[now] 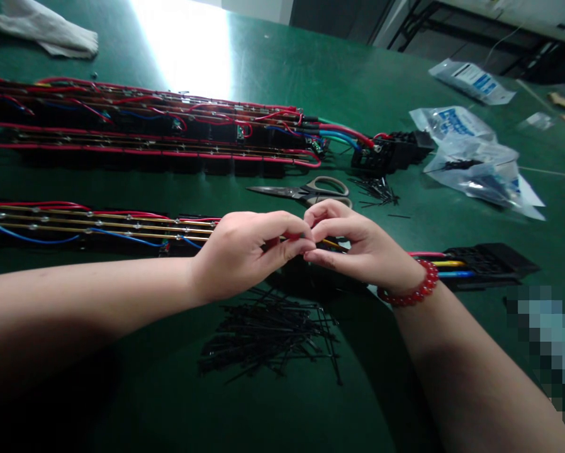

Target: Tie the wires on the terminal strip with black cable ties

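My left hand (249, 248) and my right hand (358, 245) meet fingertip to fingertip over a long wired strip (98, 226) that runs across the green table. Both hands are closed in a pinch on its bundle of red, yellow and blue wires (445, 263), just left of a black connector block (487, 264). My right wrist wears a red bead bracelet (412, 292). What exactly sits between the fingertips is hidden. A pile of black cable ties (268, 333) lies just in front of my hands.
Two more wired strips (145, 129) lie further back, ending in a black connector (389, 154). Scissors (306, 190) and loose cut tie ends (377, 190) sit behind my hands. Clear plastic bags (471, 154) lie at the right, a white cloth (46, 28) at the far left.
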The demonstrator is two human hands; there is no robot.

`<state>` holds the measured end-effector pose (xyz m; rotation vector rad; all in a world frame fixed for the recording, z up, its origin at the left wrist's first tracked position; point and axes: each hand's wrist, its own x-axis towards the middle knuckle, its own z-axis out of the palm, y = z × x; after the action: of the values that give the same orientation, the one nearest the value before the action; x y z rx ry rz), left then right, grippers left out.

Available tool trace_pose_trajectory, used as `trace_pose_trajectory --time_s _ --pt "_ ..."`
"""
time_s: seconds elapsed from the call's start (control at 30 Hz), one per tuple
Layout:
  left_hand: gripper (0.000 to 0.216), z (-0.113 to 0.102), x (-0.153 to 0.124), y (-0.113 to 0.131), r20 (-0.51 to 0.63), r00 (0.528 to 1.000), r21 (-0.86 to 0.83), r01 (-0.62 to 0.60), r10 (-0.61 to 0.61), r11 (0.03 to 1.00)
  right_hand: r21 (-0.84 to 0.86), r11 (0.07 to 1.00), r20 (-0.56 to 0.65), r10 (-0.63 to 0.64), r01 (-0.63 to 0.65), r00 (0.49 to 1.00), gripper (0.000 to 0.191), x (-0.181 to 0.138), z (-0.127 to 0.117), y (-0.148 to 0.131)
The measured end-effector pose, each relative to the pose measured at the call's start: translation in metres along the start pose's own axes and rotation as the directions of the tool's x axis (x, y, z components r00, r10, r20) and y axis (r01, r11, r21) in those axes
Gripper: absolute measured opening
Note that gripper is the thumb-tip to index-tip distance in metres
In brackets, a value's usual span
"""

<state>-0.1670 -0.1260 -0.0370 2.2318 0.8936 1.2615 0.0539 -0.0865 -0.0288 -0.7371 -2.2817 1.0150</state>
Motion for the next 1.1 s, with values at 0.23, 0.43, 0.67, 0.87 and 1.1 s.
trace_pose_trajectory --time_s 0.23,0.43,0.67,0.87,1.1 --pt "0.011 0.002 0.002 -0.002 0.012 1.0 0.086 0.012 -0.013 0.996 0.041 0.999 -0.033 0.02 -0.018 0.999 0.006 -0.001 -0.002 -0.002" --pt "0.028 0.004 0.001 -0.001 0.094 0.987 0.061 0.125 -0.131 0.99 0.063 0.998 -0.039 0.01 -0.008 0.999 0.003 0.0 -0.002 -0.002" --pt "0.028 0.004 -0.002 -0.003 0.126 0.987 0.2 0.077 -0.103 0.977 0.063 0.998 -0.046 0.016 -0.013 0.999 0.004 0.0 -0.002 -0.001" --pt "0.021 0.005 -0.001 -0.003 0.168 0.984 0.203 0.026 -0.061 0.979 0.082 0.996 -0.061 0.046 -0.041 0.997 0.003 0.0 0.0 -0.001" --pt "0.02 -0.034 0.03 -0.001 0.383 0.901 0.264 0.104 -0.203 0.959 0.077 0.995 -0.096 0.067 -0.06 0.993 0.004 0.001 -0.001 -0.005"
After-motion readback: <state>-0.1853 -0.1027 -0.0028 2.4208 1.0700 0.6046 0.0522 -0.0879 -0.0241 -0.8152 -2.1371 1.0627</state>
